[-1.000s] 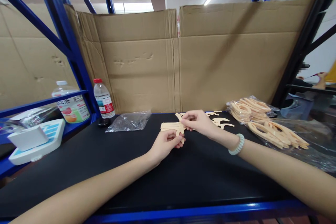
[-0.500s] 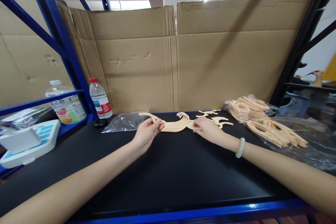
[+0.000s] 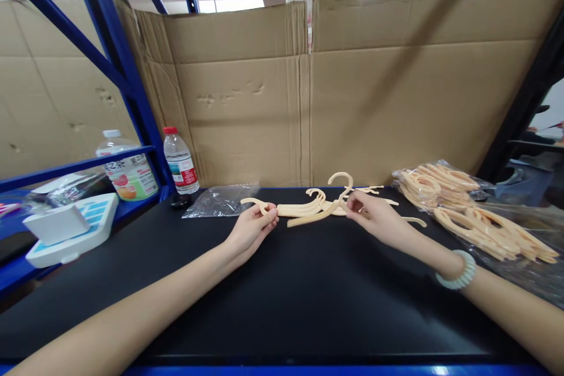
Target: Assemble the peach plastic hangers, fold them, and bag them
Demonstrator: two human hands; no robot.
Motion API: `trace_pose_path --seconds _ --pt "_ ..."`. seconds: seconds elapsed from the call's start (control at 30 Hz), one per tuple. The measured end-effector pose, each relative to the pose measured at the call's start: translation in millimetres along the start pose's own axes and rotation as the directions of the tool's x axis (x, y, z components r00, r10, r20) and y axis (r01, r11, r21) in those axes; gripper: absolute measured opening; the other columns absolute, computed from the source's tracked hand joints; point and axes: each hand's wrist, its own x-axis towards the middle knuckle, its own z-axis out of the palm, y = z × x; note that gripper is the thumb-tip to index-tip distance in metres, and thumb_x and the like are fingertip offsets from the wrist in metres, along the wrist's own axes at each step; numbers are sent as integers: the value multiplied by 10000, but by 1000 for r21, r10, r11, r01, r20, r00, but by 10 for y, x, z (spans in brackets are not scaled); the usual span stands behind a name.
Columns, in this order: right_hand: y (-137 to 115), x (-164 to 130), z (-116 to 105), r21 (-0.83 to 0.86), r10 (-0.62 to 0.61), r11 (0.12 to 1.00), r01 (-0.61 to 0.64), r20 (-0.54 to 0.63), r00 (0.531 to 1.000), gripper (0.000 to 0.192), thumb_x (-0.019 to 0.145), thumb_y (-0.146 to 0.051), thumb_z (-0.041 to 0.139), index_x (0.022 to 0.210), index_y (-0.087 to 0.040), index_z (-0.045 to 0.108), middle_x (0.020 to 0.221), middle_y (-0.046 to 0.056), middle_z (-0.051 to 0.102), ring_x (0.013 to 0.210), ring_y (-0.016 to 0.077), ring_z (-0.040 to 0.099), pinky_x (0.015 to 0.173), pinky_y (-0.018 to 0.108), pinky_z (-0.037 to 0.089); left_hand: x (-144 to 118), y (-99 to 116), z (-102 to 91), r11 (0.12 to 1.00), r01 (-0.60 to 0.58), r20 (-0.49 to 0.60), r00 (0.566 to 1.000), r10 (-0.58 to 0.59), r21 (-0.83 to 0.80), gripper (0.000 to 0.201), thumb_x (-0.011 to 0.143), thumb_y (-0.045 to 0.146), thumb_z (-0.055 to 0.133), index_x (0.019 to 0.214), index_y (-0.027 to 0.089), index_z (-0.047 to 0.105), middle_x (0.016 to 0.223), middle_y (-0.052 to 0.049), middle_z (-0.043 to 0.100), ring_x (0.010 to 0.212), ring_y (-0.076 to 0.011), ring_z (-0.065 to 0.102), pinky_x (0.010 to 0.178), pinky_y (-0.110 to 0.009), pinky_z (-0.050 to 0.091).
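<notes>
Small stack of peach plastic hangers (image 3: pixel 304 210) lies on the black table (image 3: pixel 282 299), toward the back edge, in front of the cardboard wall (image 3: pixel 308 106). Left hand (image 3: pixel 251 229) pinches the left end of the stack, fingers closed on the hanger arm tip. Right hand (image 3: pixel 374 217) grips one hanger (image 3: pixel 339 194) near its neck, fingers clamped on it; this hanger is tilted up off the stack, hook standing upright above the rest, its left arm slanting down to the table. A few loose hanger pieces (image 3: pixel 374 191) lie just behind the right hand. Pale bead bracelet (image 3: pixel 458 270) on the right wrist. Empty clear plastic bag (image 3: pixel 220 202) lies just left of the stack, near the left hand. To the right, bagged bundles of hangers (image 3: pixel 462 200) sit on clear plastic, apart from the hands. Far left: water bottle (image 3: pixel 180 161) with red cap standing upright by the blue rack post (image 3: pixel 132 88), larger bottle (image 3: pixel 126 170) behind it, white scale (image 3: pixel 70 229) on the side shelf.
</notes>
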Motion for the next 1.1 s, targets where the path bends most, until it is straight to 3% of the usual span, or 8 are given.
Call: trace_pose_path --seconds 0.23,0.3,0.37,0.47,0.67,0.8,0.93,1.1 --pt "-122 -6 -67 310 29 951 -18 -30 999 268 814 -262 531 1074 -227 473 797 17 611 746 176 634 724 339 542 -43 -12 14 1000 22 130 991 -22 0 210 737 200 744 698 126 551 718 1 539 682 -88 525 663 -212 452" --pt "-134 -14 -67 273 -9 962 18 -35 999 238 823 -241 514 1059 -225 497 782 14 598 724 173 623 720 336 535 -55 -4 22 1000 26 152 988 -25 0 213 740 215 741 715 134 546 764 -3 540 719 -97 522 688 -227 452" --pt "-141 -17 -78 167 -56 984 63 -48 997 80 845 -227 481 905 -218 533 771 24 586 710 171 594 697 323 513 -62 7 25 1000 23 162 987 -22 -1 212 737 215 741 723 140 543 804 -6 541 750 -104 519 711 -241 453" --pt "-160 -17 -107 61 -114 991 116 -36 993 154 873 -216 447 725 -211 488 740 26 568 694 165 553 657 292 470 -64 20 21 1000 13 175 985 -15 9 214 739 215 737 712 146 536 800 -4 537 774 -111 510 739 -251 453" --pt "-205 -30 -117 36 -165 986 164 15 986 150 890 -210 433 780 -202 535 792 40 615 715 162 570 673 275 454 -53 13 2 998 69 234 970 -66 -4 205 770 231 721 712 153 540 816 0 534 794 -112 502 700 -230 456" --pt "-204 -36 -115 -1 -166 986 166 -27 986 159 889 -203 436 764 -201 533 767 39 615 704 164 569 670 280 460 -47 12 -4 990 129 242 964 -114 -47 104 819 179 667 756 147 590 959 -35 568 859 -122 537 765 -262 485" --pt "-202 -41 -116 -25 -188 982 187 -70 980 171 890 -208 441 763 -202 554 756 44 628 705 171 587 673 291 477 -43 8 1 986 150 247 961 -127 -77 116 853 134 612 737 128 611 943 -58 602 796 -114 579 756 -249 503" --pt "-190 -50 -101 -40 -238 971 235 -104 966 172 889 -194 458 852 -199 626 880 69 679 835 204 632 748 325 507 -37 1 14 979 169 266 955 -134 -115 178 878 91 556 709 112 609 920 -78 634 750 -111 619 763 -233 523"
